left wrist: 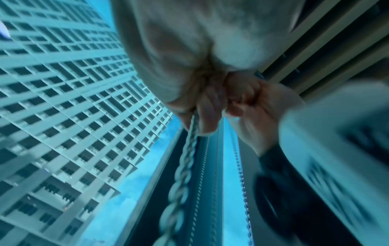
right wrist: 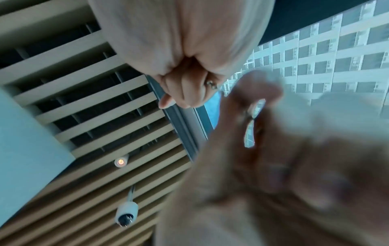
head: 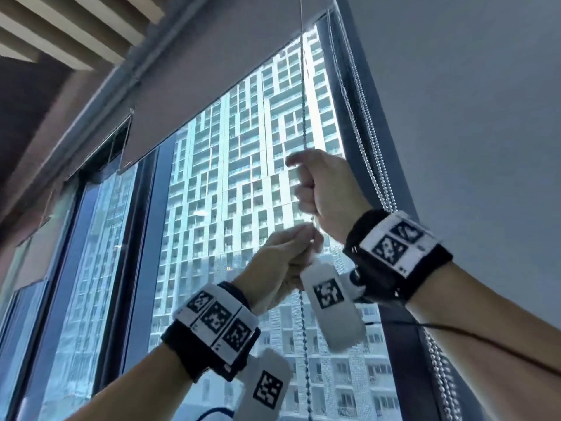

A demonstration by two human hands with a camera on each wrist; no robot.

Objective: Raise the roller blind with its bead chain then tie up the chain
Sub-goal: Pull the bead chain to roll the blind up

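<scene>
The grey roller blind [head: 212,71] covers the top of the window, its bottom edge slanting across the head view. A bead chain [head: 304,117] hangs from the top right corner. My right hand [head: 318,189] is a fist around it, index finger sticking out left. Just below, my left hand [head: 299,247] pinches the same chain, which hangs on beneath [head: 304,335]. In the left wrist view, the chain [left wrist: 187,158] runs down from my left hand [left wrist: 202,109]. The right wrist view has my right hand [right wrist: 185,89] curled tight, with my blurred left hand [right wrist: 252,149] below it.
A second bead chain [head: 361,132] hangs along the dark window frame [head: 373,153] at the right, beside a white wall [head: 470,117]. High-rise buildings fill the glass. Wooden ceiling slats [right wrist: 94,103] and a hanging lamp [right wrist: 126,214] are overhead.
</scene>
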